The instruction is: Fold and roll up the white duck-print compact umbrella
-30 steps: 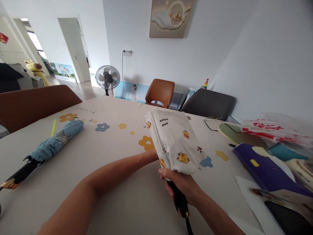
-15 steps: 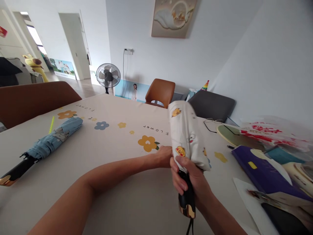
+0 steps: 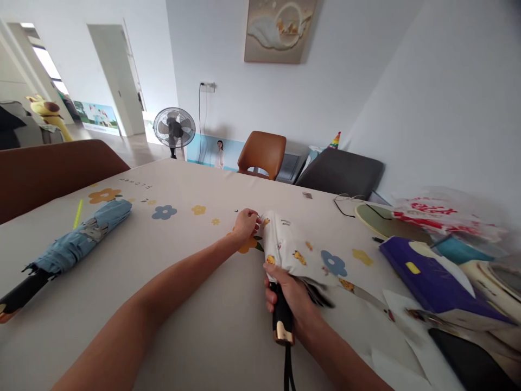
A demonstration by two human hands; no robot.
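R hand [image 3: 292,296] fingers [image 3: 269,297] wrapped rnd white umbrella [image 3: 290,251] handle [image 3: 280,319] | L hand [image 3: 245,224] fingers pinch its far end

Left hand [image 3: 245,224] and right hand [image 3: 291,296] bare. Both forearms bare along their whole visible length, wrists likewise uncovered.

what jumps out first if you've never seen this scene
A folded white umbrella with yellow cartoon prints, at the middle of the table, has its black handle gripped by the right hand, the left hand at its far end. A folded blue umbrella lies alone on the left.
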